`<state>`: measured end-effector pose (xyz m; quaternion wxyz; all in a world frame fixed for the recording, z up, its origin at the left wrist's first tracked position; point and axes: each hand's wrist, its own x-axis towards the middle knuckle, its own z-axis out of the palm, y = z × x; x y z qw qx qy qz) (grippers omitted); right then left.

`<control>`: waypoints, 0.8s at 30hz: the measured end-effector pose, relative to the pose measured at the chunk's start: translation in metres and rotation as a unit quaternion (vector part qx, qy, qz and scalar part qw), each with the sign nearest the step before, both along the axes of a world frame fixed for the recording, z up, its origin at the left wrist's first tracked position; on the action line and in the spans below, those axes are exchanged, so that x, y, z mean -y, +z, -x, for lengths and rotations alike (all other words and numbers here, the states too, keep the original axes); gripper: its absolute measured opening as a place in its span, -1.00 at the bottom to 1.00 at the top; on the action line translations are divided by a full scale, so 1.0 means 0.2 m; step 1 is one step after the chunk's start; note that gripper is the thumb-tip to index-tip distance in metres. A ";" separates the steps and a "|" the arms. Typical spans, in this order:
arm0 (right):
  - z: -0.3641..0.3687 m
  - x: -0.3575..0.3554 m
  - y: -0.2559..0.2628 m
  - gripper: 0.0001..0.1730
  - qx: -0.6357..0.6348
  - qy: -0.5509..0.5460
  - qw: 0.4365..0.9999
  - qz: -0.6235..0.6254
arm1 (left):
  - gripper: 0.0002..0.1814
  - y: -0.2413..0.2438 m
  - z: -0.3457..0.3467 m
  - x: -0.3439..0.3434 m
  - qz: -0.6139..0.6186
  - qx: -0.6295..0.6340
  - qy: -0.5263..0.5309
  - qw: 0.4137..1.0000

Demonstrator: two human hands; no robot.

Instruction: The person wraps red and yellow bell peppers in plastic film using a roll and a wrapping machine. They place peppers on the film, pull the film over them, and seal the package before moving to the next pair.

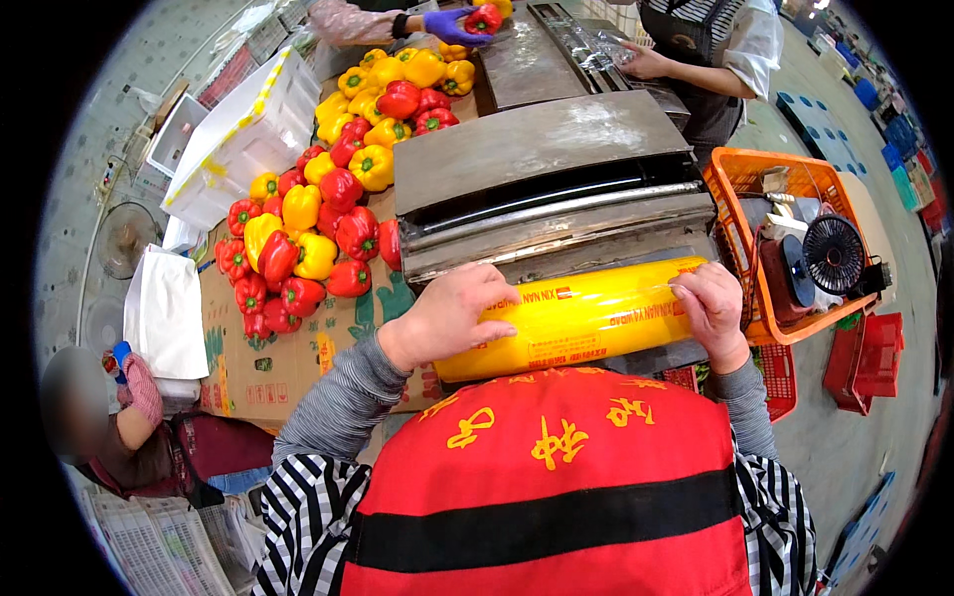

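A large roll of plastic wrap [574, 316], bright yellow with red print, lies across the near side of a metal film-wrapping machine [544, 141]. On the left end of the roll rests my left hand [458, 316], its fingers and thumb spread over the surface. At the roll's right end, the thumb and bent fingers of my right hand [708, 309] pinch what looks like a thin edge of clear film. Red and yellow bell peppers [302, 208] are heaped left of the machine.
Cardboard [283, 372] lies under the peppers, with a white foam box [246, 134] beyond. An orange crate [715, 175] holding a small fan [833, 244] stands right. One co-worker's gloved hand [451, 28] holds a pepper; another handles film at a second machine [522, 59]. Another person is at left.
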<state>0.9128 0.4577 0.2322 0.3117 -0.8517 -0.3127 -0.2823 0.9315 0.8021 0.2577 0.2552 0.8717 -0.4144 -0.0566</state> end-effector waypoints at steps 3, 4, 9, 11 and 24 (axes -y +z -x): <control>-0.02 0.00 0.00 -0.91 0.008 -0.001 1.000 0.003 | -0.72 -0.03 0.00 -0.01 -0.003 -0.021 0.001 1.000; -0.03 0.00 0.01 -0.91 0.010 -0.002 1.000 0.004 | -0.76 -0.04 0.00 0.00 0.003 -0.016 0.010 1.000; -0.07 -0.02 0.03 -0.92 0.028 0.010 1.000 0.003 | -0.86 -0.07 0.01 0.15 0.122 0.122 0.023 0.985; -0.09 -0.02 0.03 -0.92 0.034 0.011 0.999 0.001 | -0.87 -0.08 -0.04 0.19 0.118 0.092 -0.034 0.988; -0.03 0.02 0.19 -0.92 0.117 0.003 0.993 -0.022 | -0.86 0.14 0.09 0.10 0.093 0.111 0.056 0.988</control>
